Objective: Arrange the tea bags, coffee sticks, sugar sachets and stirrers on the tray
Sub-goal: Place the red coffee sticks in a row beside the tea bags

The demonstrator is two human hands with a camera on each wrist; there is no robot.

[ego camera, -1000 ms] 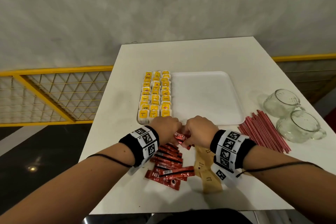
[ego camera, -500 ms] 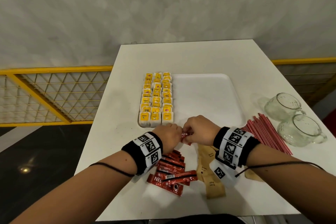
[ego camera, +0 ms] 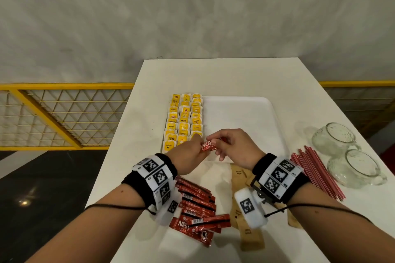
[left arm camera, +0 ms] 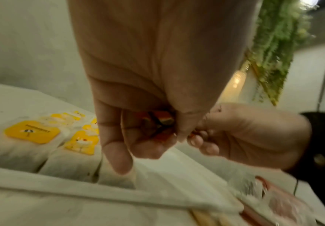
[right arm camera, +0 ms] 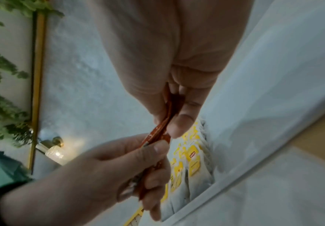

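1. Hands: left hand (ego camera: 188, 157) and right hand (ego camera: 234, 149) meet at centre frame in the head view, over the near edge of the tray (ego camera: 241, 117). Both have fingers curled and pinch opposite ends of a held coffee bundle (ego camera: 208, 146), red, label uppermost.
2. Bundle count: the wrist views show more than one stick edge between the fingertips; the exact number cannot be told.
3. Reason for the hold, as a judgement: a two-handed pinch at the ends squares the sticks into a flat stack so they can be set down beside the tea bags (ego camera: 183, 121) as one neat group.
4. Tea bags: three columns with yellow tags fill the left strip of the tray, roughly nine rows each; far rows are too small to count firmly. Packing them against the left wall leaves the rest of the tray free for the other items.
5. Loose coffee sticks (ego camera: 196, 209): about ten, overlapping on the table (ego camera: 213, 74) at lower centre, off the tray.
6. Sugar sachets (ego camera: 241, 179): brown, at least three, lower centre right, partly hidden under the right wrist.
7. Stirrers (ego camera: 316, 171): red bundle at right of frame, too many and too fine to count, off the tray.
8. Glass mugs (ego camera: 339, 151): two, on their sides at far right.
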